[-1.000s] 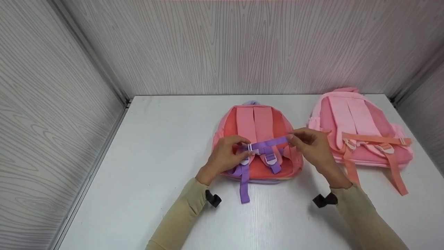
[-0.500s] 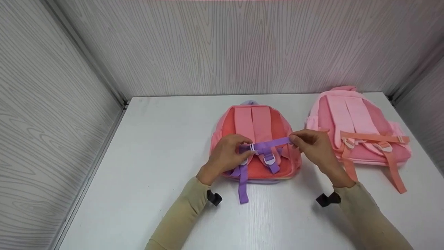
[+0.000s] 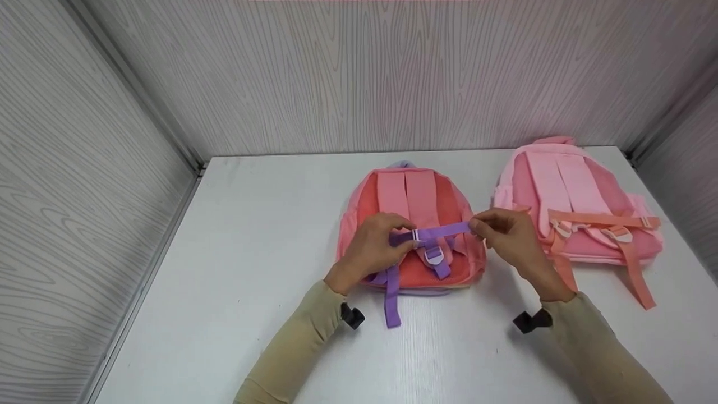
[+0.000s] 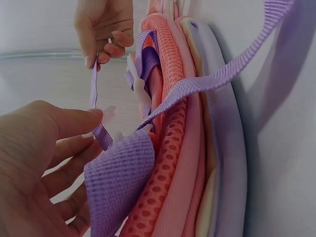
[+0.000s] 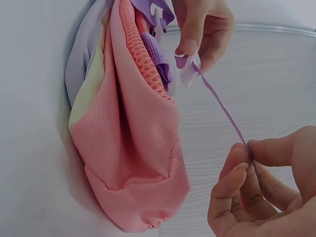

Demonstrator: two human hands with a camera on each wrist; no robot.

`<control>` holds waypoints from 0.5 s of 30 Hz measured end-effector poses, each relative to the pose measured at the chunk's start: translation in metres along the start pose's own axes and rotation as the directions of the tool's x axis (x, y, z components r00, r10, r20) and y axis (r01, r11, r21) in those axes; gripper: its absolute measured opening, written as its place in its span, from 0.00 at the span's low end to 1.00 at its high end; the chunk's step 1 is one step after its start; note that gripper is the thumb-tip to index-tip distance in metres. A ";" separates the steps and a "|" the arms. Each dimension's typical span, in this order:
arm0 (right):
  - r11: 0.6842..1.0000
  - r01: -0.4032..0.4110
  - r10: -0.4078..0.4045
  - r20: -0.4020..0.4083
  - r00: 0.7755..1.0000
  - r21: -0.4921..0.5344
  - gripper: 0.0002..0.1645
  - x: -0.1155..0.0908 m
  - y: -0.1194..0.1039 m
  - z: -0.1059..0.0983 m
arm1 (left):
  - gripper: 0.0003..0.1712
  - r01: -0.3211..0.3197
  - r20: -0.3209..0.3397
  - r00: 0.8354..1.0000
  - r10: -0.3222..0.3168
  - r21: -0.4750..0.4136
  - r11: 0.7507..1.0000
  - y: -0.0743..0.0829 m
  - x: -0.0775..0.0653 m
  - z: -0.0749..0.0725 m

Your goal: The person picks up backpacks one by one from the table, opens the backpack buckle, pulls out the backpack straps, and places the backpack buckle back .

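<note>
A small coral-pink backpack (image 3: pixel 386 191) lies on the table with its shoulder-strap side up and purple webbing across its lower part. My left hand (image 3: pixel 374 247) pinches a white plastic slider (image 3: pixel 415 235) on the purple chest strap (image 3: pixel 443 230). Between thumb and fingertips, my right hand (image 3: pixel 513 238) grips the strap's far end, and the webbing runs taut from hand to hand. In the right wrist view, a white buckle (image 5: pixel 189 73) shows at the left fingertips. The left hand covers part of the webbing and one strap adjuster.
To the right lies a second, lighter pink backpack (image 3: pixel 595 179) with orange straps (image 3: pixel 639 275) hanging toward the front. One loose purple strap end (image 3: pixel 392 308) trails onto the white table (image 3: pixel 269 224). Wood-grain panels (image 3: pixel 359 78) enclose the back and sides.
My left hand has slid rightward with the white slider, so the strap between the two hands is shorter. The right hand keeps its pinch and has shifted only slightly right.
</note>
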State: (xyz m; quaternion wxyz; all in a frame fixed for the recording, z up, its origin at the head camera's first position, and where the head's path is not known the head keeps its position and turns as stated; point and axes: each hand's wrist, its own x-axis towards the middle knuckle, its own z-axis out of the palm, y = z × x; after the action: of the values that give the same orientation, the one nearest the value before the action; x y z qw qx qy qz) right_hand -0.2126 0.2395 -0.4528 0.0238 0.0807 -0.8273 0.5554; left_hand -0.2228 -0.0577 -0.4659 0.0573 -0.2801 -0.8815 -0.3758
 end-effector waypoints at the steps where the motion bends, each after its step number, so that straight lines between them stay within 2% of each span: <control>1: 1.000 0.001 -0.001 0.000 1.000 -0.001 0.17 0.000 0.000 0.000 | 0.16 0.003 0.000 1.000 -0.003 -0.002 1.000 0.001 0.000 0.001; 7: 1.000 -0.011 0.011 0.009 1.000 -0.027 0.16 -0.003 0.001 -0.003 | 0.16 0.029 0.000 1.000 -0.029 -0.036 0.999 0.007 0.005 0.005; 15: 0.999 -0.031 0.032 0.021 0.999 -0.018 0.17 -0.004 0.003 -0.007 | 0.16 0.010 0.019 1.000 -0.009 -0.029 1.000 0.017 0.014 0.015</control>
State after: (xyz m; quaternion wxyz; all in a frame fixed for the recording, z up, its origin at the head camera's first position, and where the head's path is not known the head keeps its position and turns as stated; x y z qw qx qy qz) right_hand -0.2095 0.2476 -0.4537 0.0070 0.0734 -0.8337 0.5473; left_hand -0.2238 -0.0316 -0.4617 0.0429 -0.2802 -0.8777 -0.3863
